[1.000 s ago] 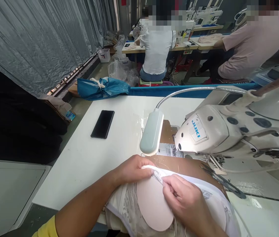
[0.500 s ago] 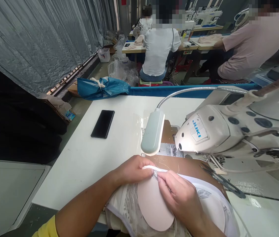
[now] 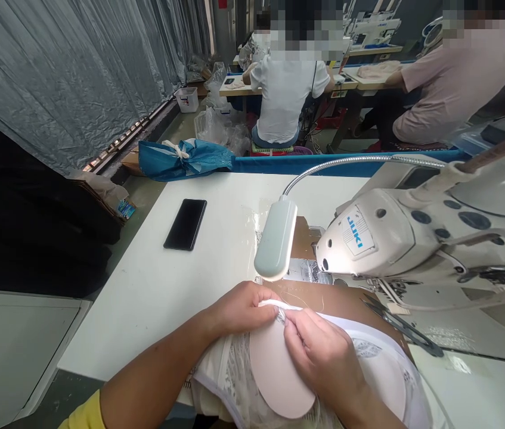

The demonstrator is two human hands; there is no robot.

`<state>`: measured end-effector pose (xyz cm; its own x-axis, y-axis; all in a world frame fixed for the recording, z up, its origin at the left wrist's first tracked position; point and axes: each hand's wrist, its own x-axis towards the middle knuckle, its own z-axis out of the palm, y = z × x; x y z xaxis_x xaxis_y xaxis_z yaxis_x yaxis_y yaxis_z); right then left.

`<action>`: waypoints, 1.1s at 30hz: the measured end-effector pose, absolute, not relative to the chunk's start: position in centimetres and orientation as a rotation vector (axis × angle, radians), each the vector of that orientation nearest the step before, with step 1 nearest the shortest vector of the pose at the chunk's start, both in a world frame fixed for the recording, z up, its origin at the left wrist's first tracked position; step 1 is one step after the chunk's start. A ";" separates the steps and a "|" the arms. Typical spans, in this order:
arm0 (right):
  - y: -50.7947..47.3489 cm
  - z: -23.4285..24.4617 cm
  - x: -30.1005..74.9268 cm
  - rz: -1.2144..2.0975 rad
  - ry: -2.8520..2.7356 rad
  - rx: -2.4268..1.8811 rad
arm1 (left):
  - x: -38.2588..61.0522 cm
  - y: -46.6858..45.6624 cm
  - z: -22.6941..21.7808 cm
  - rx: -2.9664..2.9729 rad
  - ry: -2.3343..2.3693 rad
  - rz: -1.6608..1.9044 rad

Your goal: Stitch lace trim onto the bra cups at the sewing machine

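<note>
- The left hand (image 3: pixel 241 310) is laid at the near edge of the white table (image 3: pixel 154 286). Its grip is closed over the white trim band (image 3: pixel 297 308) that runs along the top of a white lace garment (image 3: pixel 229 381).
- The right hand (image 3: pixel 324 357) is set just beside it. Its grip is pinched shut, thumb against forefinger, on the same white trim band, where the band meets the upper end of a pale pink oval foam pad (image 3: pixel 270 375).
- The pad is held against the garment between the two hands, and part of it is covered by the right hand.
- The garment is bunched at the table's near edge, partly over a brown cardboard sheet (image 3: pixel 337 301), just in front of the white JUKI sewing machine (image 3: pixel 381 238).
- A pale grey gooseneck lamp (image 3: pixel 275 239) is hung just above the left hand.
- Black scissors (image 3: pixel 404 330) are seen beneath the machine, to the right of the hands.
- A flat black smartphone (image 3: pixel 185 224) is seen on the table, well apart to the left.
- Other people are seated at tables far behind, backs turned.
</note>
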<state>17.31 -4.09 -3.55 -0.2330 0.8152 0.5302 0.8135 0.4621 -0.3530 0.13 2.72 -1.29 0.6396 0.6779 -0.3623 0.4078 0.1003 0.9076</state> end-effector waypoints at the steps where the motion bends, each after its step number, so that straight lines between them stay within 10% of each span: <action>1: -4.1 -3.6 17.3 -0.012 -2.048 -1.364 | 0.1 2.7 -1.3 1.525 0.946 0.256; 33: -4.5 -3.6 18.0 0.164 -2.001 -1.416 | 0.3 2.8 -1.3 1.507 0.973 0.279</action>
<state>18.01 -4.50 -3.56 -0.1848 0.8752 0.4470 0.7908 0.4025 -0.4611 0.29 2.76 -1.28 0.6139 0.7017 -0.3616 0.4034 0.1149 0.9078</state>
